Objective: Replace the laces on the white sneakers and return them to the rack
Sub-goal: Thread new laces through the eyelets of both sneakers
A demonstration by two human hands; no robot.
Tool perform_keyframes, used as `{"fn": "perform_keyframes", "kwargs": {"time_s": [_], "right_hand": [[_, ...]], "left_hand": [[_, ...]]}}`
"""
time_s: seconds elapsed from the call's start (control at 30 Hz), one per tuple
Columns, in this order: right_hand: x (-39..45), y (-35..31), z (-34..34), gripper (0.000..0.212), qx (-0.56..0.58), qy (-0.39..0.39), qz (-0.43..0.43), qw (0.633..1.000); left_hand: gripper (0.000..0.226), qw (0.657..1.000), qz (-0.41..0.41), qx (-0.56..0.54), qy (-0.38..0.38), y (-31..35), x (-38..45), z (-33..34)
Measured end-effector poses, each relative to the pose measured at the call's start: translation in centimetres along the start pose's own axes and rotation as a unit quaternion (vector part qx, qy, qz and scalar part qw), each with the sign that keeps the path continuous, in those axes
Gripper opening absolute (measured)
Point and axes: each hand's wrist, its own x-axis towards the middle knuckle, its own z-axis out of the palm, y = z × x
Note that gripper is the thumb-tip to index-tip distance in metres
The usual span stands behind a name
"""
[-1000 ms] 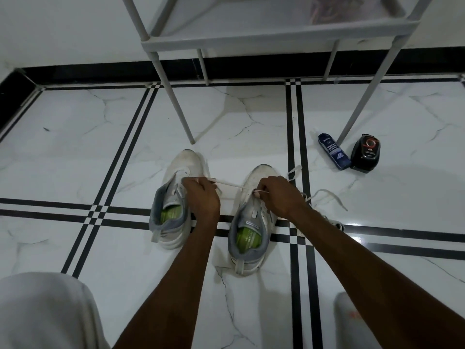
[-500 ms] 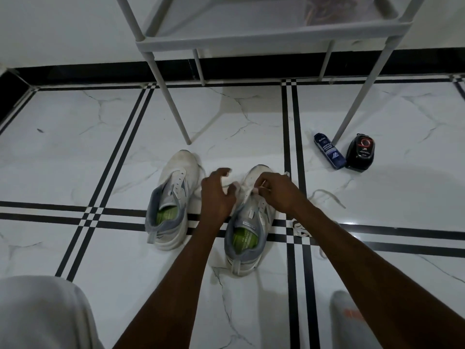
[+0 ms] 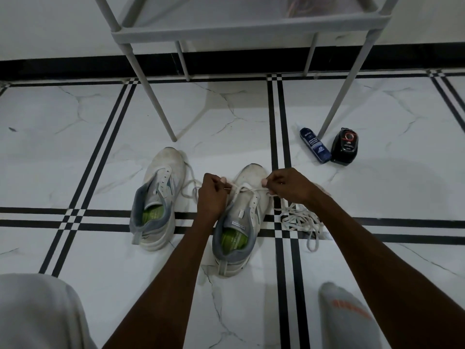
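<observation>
Two white sneakers with grey collars and green insoles stand side by side on the marble floor. The left sneaker (image 3: pixel 158 197) has bare eyelets. Over the right sneaker (image 3: pixel 239 222), my left hand (image 3: pixel 211 197) pinches one end of a white lace (image 3: pixel 247 190) and my right hand (image 3: pixel 289 185) pinches the other end, with the lace stretched across the lowest eyelets near the toe. A loose pile of white laces (image 3: pixel 299 217) lies on the floor under my right forearm. The grey shoe rack (image 3: pixel 249 31) stands behind the sneakers.
A blue bottle (image 3: pixel 314 144) and a black shoe-polish container (image 3: pixel 344 146) lie by the rack's front right leg (image 3: pixel 339 94). My knees in light trousers fill the lower corners. A black skirting runs along the wall.
Both hands moved from the gap between the sneakers onto the right sneaker's toe end. The lace now spans between them over that shoe. The camera view shifted slightly.
</observation>
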Motion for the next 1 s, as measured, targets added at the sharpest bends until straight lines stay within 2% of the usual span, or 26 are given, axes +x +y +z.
{"fn": "perform_keyframes", "kwargs": {"time_s": [0.13, 0.3, 0.43, 0.57, 0.7, 0.73, 0.8, 0.87, 0.9, 0.93, 1.0], "right_hand": [[-0.2, -0.2, -0.3, 0.03, -0.016, 0.007, 0.002, 1.0], [-0.5, -0.7, -0.7, 0.019, -0.065, 0.004, -0.032, 0.997], [-0.1, -0.3, 0.8, 0.017, -0.1, 0.003, -0.016, 0.995], [0.3, 0.1, 1.5, 0.018, -0.122, 0.012, -0.006, 0.992], [-0.2, -0.7, 1.5, 0.025, -0.073, 0.023, -0.007, 0.997], [-0.3, -1.1, 1.4, 0.026, -0.038, 0.031, -0.006, 0.999], [-0.6, -2.4, 1.0, 0.029, 0.016, 0.041, 0.0, 0.999], [-0.7, -3.8, 0.0, 0.035, 0.024, 0.042, -0.004, 0.999], [-0.8, -4.4, -0.6, 0.037, 0.018, 0.041, -0.008, 0.999], [-0.9, -4.9, -1.3, 0.039, 0.015, 0.039, -0.011, 0.999], [-1.1, -5.4, -2.6, 0.04, 0.02, 0.031, -0.013, 0.999]], "left_hand": [[0.008, 1.0, -0.01, -0.002, 0.001, 0.5, -0.4, -0.2], [0.013, 0.999, -0.008, -0.029, 0.015, 0.7, -0.8, -1.1], [0.012, 1.0, -0.014, -0.01, 0.021, 0.3, -0.8, -1.5], [0.004, 0.997, 0.051, 0.041, 0.041, 0.6, -0.7, -1.9], [0.018, 0.98, 0.153, 0.103, 0.074, 2.2, -0.5, -1.6], [0.023, 0.976, 0.182, 0.106, 0.05, 3.0, -0.3, -1.5], [0.039, 0.971, 0.208, 0.088, -0.074, 5.0, -0.2, -1.0], [0.052, 0.956, 0.193, 0.091, -0.201, 7.0, -0.2, 0.0], [0.048, 0.949, 0.187, 0.102, -0.233, 7.6, -0.1, 0.5], [0.036, 0.945, 0.187, 0.111, -0.244, 8.0, -0.1, 0.9], [0.01, 0.964, 0.176, 0.095, -0.176, 7.8, 0.2, 0.9]]}}
